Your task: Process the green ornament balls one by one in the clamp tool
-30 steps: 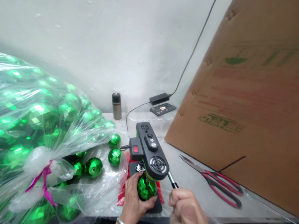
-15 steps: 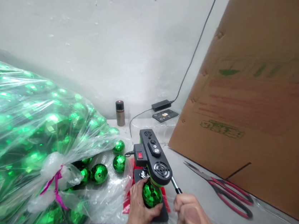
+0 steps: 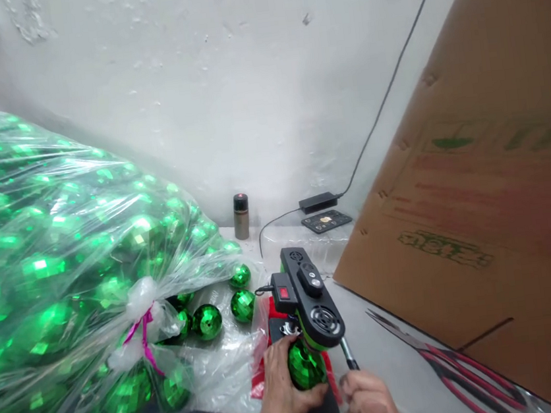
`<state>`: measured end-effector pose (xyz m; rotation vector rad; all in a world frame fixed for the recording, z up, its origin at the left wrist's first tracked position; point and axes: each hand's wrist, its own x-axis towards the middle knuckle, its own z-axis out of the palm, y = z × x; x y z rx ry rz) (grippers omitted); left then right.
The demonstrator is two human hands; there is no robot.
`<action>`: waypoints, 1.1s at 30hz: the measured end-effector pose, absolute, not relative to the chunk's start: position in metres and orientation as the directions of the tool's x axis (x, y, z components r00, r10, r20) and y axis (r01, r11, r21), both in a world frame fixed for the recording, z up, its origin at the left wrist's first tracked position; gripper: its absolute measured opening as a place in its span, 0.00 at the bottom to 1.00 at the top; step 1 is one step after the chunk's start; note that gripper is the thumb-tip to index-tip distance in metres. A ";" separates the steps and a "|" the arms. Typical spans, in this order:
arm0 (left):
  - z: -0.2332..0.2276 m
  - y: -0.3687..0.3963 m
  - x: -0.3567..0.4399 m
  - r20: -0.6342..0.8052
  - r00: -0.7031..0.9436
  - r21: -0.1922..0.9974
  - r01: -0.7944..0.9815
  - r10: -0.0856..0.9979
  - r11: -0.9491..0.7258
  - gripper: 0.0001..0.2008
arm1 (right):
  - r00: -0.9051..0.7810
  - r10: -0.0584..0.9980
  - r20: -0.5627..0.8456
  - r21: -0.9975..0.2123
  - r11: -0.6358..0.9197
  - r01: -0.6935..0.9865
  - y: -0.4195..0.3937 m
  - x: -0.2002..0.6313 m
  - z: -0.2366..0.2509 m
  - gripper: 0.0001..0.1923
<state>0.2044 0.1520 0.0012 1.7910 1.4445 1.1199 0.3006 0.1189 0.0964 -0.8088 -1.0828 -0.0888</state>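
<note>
My left hand, with a metal bangle at the wrist, curls its thumb and fingers around a shiny green faceted bauble. The bauble sits under the front end of a small black bench machine, and their exact contact is hidden. A metal lever with a black grip slants down from the machine's right side. Closed around the lower end of that grip is my right hand. The machine's dark base rests over red material. On its left side is a red switch.
A big clear bag of green baubles, tied with pink ribbon, fills the left. Loose baubles lie beside it. Red-and-black scissors and a cardboard box are right. Behind stand a small bottle, power adapter and phone-like object.
The whole scene has shifted right and slightly down in view as the camera turned. Both hands keep their grips, with the bauble still under the machine's front end.
</note>
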 end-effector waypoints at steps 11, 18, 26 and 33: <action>-0.019 0.112 0.189 0.224 -0.010 0.868 0.457 0.974 -0.195 0.47 | 0.423 0.616 0.665 -0.746 0.573 0.338 0.110 0.313 0.181 0.25; -0.045 0.050 0.132 0.516 0.067 0.578 0.708 0.854 -0.405 0.28 | 0.360 0.582 0.729 -0.684 0.631 0.365 0.106 0.311 0.162 0.21; 0.130 0.212 0.061 0.102 -0.322 0.300 0.912 0.941 0.279 0.24 | 0.304 0.595 0.744 -0.665 0.621 0.415 0.103 0.315 0.154 0.16; 0.112 0.212 0.075 -0.121 -0.236 0.326 0.908 0.964 0.264 0.30 | 0.280 0.614 0.738 -0.670 0.617 0.414 0.101 0.317 0.150 0.14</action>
